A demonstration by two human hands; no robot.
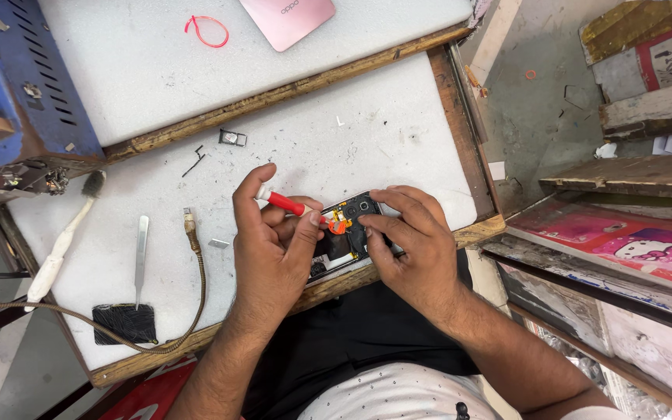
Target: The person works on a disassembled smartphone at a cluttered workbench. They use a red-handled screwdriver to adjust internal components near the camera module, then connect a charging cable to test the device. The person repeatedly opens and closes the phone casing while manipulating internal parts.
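The left hand holds a small red-handled screwdriver, its grip clamped on the handle between thumb and fingers, the index finger resting on the white cap at the top; the tip points down to the right, at orange parts inside an opened phone; the right hand lies over the phone's right side, its grip closed on the phone's edge, fingertips pressing near the camera end and thumb on the dark inner face; the phone lies flat near the front edge of the white tabletop, just before the person's lap, with its back off and its dark insides showing; to the left on the tabletop lie metal tweezers, a white brush with dark bristles, a braided cable that curves off the front edge, and a cracked black glass piece near the corner; a small metal card tray and a thin dark pin lie farther back, well apart from the hands; on a raised white surface beyond a wooden strip rest a pink phone cover and a red rubber band; a blue metal box stands at the far left
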